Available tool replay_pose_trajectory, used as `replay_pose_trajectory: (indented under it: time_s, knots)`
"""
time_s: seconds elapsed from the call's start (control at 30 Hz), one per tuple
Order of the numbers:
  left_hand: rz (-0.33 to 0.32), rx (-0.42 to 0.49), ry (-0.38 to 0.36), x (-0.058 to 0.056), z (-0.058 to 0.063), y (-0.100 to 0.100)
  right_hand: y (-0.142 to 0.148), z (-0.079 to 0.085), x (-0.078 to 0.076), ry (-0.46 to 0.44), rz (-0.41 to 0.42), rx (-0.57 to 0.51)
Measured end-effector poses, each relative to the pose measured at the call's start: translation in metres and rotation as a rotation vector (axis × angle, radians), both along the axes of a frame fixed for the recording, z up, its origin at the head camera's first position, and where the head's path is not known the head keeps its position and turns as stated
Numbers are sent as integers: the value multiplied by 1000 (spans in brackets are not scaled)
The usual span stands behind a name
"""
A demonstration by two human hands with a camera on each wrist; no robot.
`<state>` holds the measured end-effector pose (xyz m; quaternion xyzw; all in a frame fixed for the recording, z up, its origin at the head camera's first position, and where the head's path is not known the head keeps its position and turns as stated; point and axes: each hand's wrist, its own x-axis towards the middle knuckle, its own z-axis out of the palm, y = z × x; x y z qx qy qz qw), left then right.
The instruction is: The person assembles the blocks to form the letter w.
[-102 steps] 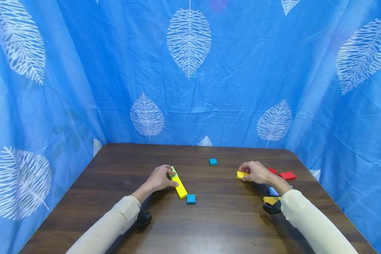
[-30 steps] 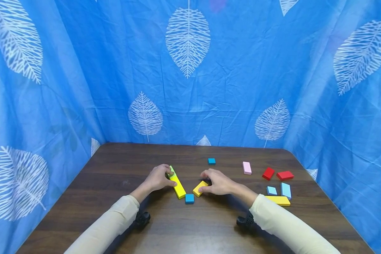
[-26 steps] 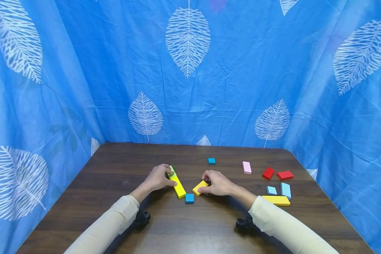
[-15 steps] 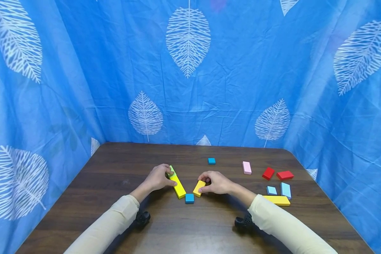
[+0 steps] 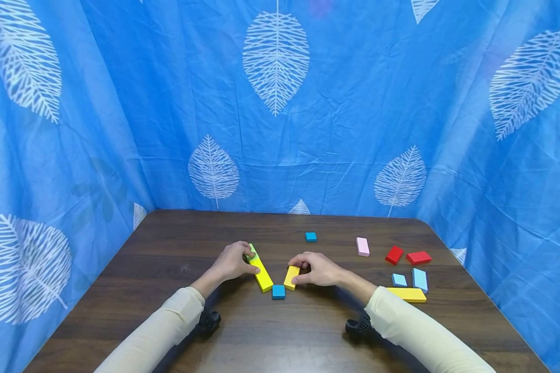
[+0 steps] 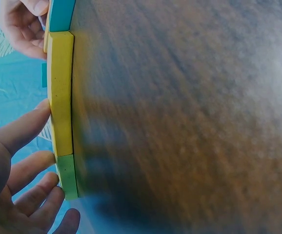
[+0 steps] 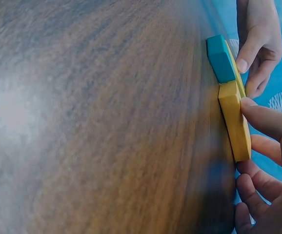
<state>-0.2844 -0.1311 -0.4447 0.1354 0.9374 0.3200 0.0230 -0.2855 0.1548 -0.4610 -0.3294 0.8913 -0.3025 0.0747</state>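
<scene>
Nearest to me on the wooden table [image 5: 280, 342], a small blue block [image 5: 278, 292] sits between the person's hands. The left hand [image 5: 230, 261], fingers loosely apart, touches a long yellow block [image 5: 264, 280] and the green block [image 5: 253, 253] at its far end. The right hand [image 5: 321, 269] pinches a short yellow block [image 5: 291, 278], just beside the blue one. Off to the right lie another yellow block [image 5: 408, 295], two pale blue blocks [image 5: 420, 278], two red blocks [image 5: 419, 257] and a pink block [image 5: 363, 246]. Farther back is a second blue block [image 5: 310, 237], then a leaf-patterned curtain [image 5: 336, 114].
</scene>
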Motion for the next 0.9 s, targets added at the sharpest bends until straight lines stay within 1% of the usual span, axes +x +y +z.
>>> replay_pose_trajectory:
  time_s: [0.37,0.6,0.9]
  knots:
    - [2,4,4,1,0,0,1,0,0,-21,1,-6]
    - [-10,4,13,2,2,-1,1,1,0,-21,7,-11]
    - [-10,-7,13,1,0,-2,9,9,-3,-56,-8,-13]
